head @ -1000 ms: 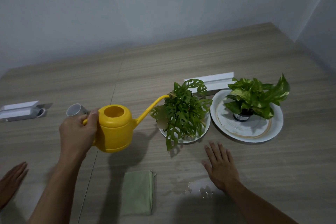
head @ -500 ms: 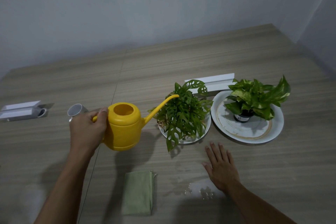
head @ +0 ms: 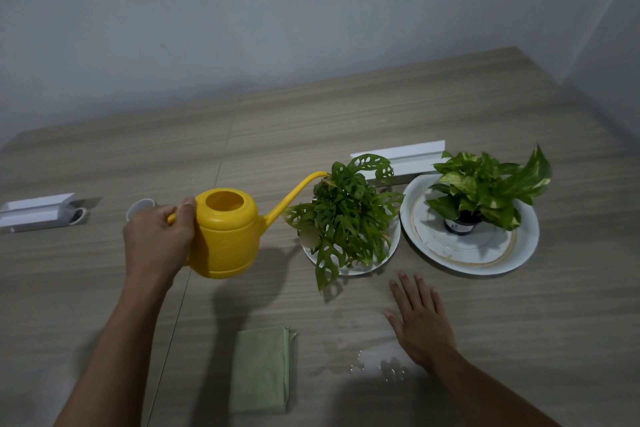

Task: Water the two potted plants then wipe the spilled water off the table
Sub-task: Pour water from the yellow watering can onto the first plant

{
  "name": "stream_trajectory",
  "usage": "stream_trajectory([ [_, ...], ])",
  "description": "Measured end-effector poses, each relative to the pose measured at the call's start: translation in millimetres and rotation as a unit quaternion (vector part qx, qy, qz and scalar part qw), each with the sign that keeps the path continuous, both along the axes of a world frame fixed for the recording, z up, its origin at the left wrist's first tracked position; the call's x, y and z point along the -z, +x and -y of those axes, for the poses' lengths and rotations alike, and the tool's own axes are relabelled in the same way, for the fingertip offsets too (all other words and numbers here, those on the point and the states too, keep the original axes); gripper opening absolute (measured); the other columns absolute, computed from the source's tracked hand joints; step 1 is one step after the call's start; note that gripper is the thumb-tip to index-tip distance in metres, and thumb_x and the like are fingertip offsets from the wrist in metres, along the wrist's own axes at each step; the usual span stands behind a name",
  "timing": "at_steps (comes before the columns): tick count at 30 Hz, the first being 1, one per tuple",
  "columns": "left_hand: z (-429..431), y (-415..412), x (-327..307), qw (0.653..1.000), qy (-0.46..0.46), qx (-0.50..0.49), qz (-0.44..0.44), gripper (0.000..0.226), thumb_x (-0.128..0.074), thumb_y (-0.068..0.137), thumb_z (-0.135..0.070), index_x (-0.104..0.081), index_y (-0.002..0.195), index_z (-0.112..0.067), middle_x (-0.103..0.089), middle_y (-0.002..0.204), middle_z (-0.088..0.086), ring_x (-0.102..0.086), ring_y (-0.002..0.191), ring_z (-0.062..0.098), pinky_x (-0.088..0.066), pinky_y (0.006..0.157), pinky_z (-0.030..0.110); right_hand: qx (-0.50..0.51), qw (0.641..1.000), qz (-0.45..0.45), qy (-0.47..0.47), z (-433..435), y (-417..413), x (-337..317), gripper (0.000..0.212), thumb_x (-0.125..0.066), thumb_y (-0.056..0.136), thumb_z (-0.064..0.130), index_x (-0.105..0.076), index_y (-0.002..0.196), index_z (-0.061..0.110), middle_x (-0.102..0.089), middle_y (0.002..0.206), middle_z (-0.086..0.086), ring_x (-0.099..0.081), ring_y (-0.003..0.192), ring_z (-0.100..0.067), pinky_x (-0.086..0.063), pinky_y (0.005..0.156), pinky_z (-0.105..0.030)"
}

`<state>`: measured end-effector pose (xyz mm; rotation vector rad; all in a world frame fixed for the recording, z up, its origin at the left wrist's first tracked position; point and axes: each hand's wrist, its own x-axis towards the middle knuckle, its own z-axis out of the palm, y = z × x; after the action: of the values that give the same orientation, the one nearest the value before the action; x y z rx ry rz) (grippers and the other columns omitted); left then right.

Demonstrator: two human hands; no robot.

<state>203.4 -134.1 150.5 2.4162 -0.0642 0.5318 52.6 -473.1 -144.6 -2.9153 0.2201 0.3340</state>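
Plastic, smooth and yellow, forms the round-bodied watering can (head: 227, 236), held above the striped wood-grain table (head: 346, 121) by the left hand (head: 156, 243), whose fingers wrap its handle. Its thin curved spout reaches the top of the holey-leaved plant (head: 346, 218) on a small white plate (head: 388, 258). The variegated plant (head: 488, 187) stands in a dark pot on a larger plate (head: 526, 246). The right hand (head: 420, 319) lies flat, fingers spread, beside the glistening spilled water (head: 375, 359). A folded green cloth (head: 261, 369) lies nearby.
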Motion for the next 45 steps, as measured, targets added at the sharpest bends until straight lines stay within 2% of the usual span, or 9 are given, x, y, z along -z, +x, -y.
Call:
stream_trajectory([
  [3, -5, -3, -2, 1.0, 0.008, 0.004, 0.003, 0.056, -0.054, 0.1, -0.029, -0.042, 0.047, -0.011, -0.037, 0.043, 0.005, -0.035, 0.043, 0.021, -0.028, 0.041, 0.014, 0.0, 1.0, -0.004, -0.003, 0, 0, 0, 0.068, -0.009, 0.096, 0.063, 0.011, 0.152, 0.029, 0.02, 0.161, 0.005, 0.026, 0.146, -0.021, 0.012, 0.118, -0.044],
  [15, -9, -17, -10, 0.999, 0.0, 0.031, -0.022, 0.051, -0.046, 0.091, -0.046, -0.048, 0.047, -0.019, -0.044, 0.043, 0.009, -0.042, 0.044, 0.027, -0.047, 0.057, 0.042, 0.0, 1.0, -0.001, -0.004, -1, 0, -2, 0.07, 0.006, 0.089, 0.065, 0.017, 0.149, 0.031, 0.025, 0.159, 0.006, 0.029, 0.145, -0.022, 0.017, 0.117, -0.042],
  [18, -8, -19, -8, 0.999, -0.007, 0.048, -0.009, 0.047, -0.051, 0.095, -0.039, -0.051, 0.051, -0.023, -0.044, 0.042, -0.001, -0.041, 0.043, 0.025, -0.041, 0.055, 0.031, -0.002, 1.0, 0.004, -0.004, -2, 0, -2, 0.07, 0.002, 0.091, 0.064, 0.014, 0.151, 0.03, 0.023, 0.16, 0.005, 0.026, 0.146, -0.023, 0.016, 0.117, -0.043],
  [21, -6, -17, -4, 0.999, -0.005, 0.046, -0.005, 0.046, -0.056, 0.099, -0.026, -0.063, 0.06, -0.002, -0.042, 0.041, -0.013, -0.041, 0.043, 0.017, -0.036, 0.054, 0.025, 0.0, 1.0, 0.009, 0.001, -2, -1, -2, 0.068, -0.005, 0.094, 0.063, 0.008, 0.152, 0.028, 0.016, 0.161, 0.004, 0.02, 0.147, -0.024, 0.012, 0.118, -0.044],
  [25, 0, -13, -4, 0.999, -0.002, 0.049, 0.009, 0.053, -0.056, 0.099, -0.027, -0.044, 0.047, -0.028, -0.05, 0.04, -0.009, -0.048, 0.042, 0.007, -0.034, 0.043, 0.021, 0.002, 1.0, 0.007, 0.001, 0, -1, 1, 0.068, -0.011, 0.096, 0.062, 0.006, 0.152, 0.028, 0.015, 0.161, 0.004, 0.02, 0.147, -0.023, 0.007, 0.12, -0.046],
  [27, 3, -10, -3, 0.999, 0.004, 0.038, 0.015, 0.056, -0.056, 0.098, -0.03, -0.041, 0.045, -0.024, -0.039, 0.036, -0.003, -0.049, 0.044, 0.003, -0.029, 0.04, 0.012, 0.002, 1.0, 0.005, -0.002, 0, -1, 3, 0.068, -0.012, 0.096, 0.062, 0.005, 0.152, 0.028, 0.015, 0.162, 0.004, 0.02, 0.147, -0.023, 0.008, 0.119, -0.045],
  [31, 6, -3, -3, 0.999, -0.016, 0.025, 0.011, 0.056, -0.055, 0.097, -0.033, -0.038, 0.045, -0.019, -0.043, 0.038, -0.003, -0.045, 0.042, 0.006, -0.027, 0.039, 0.013, 0.002, 1.0, 0.007, -0.002, 0, 0, 4, 0.068, -0.013, 0.096, 0.062, 0.001, 0.153, 0.027, 0.011, 0.162, 0.003, 0.015, 0.148, -0.023, 0.004, 0.12, -0.046],
  [37, 3, 3, -9, 1.0, 0.004, 0.023, 0.011, 0.058, -0.052, 0.096, -0.038, -0.043, 0.046, -0.009, -0.037, 0.041, 0.007, -0.035, 0.041, 0.024, -0.03, 0.046, 0.029, 0.001, 1.0, 0.013, -0.002, 0, 0, 4, 0.068, -0.01, 0.096, 0.062, 0.004, 0.153, 0.028, 0.013, 0.162, 0.004, 0.017, 0.148, -0.023, 0.003, 0.12, -0.046],
  [45, -5, -1, -15, 0.999, 0.044, 0.029, 0.001, 0.061, -0.047, 0.093, -0.044, -0.056, 0.053, 0.002, -0.051, 0.049, 0.022, -0.048, 0.047, 0.036, -0.046, 0.054, 0.044, -0.001, 1.0, 0.011, 0.002, 0, 0, 3, 0.068, -0.015, 0.097, 0.061, 0.007, 0.152, 0.028, 0.016, 0.161, 0.004, 0.02, 0.147, -0.023, 0.013, 0.118, -0.043],
])
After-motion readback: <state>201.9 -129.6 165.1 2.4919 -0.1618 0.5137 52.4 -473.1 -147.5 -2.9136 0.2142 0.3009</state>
